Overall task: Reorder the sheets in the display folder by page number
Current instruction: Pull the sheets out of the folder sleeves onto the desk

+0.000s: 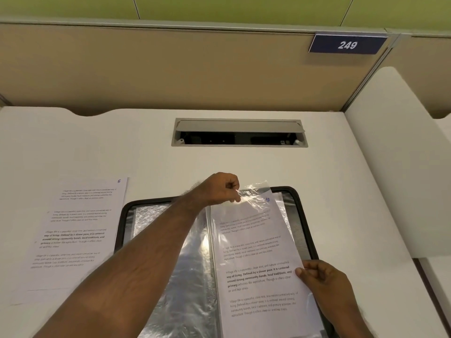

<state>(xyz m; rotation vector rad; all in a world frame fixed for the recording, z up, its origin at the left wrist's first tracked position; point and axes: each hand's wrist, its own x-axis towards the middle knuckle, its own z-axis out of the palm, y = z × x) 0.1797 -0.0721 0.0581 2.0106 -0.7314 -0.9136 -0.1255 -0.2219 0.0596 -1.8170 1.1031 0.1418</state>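
Printed text in four paragraphs is covering the sheet (258, 259), which is carrying a handwritten "10" in its top corner and is lying tilted over the right half of the open display folder (303, 215). Shiny plastic sleeves (170, 240) are filling the left half. Another sheet marked "5" (73, 237) is lying left of it on the white tabletop (341, 191), before a beige partition with a sign "249" (347, 44). The left hand (220, 189) is pinching the sleeve's top edge (256, 189); the right hand (322, 281) is gripping the sheet's right edge.
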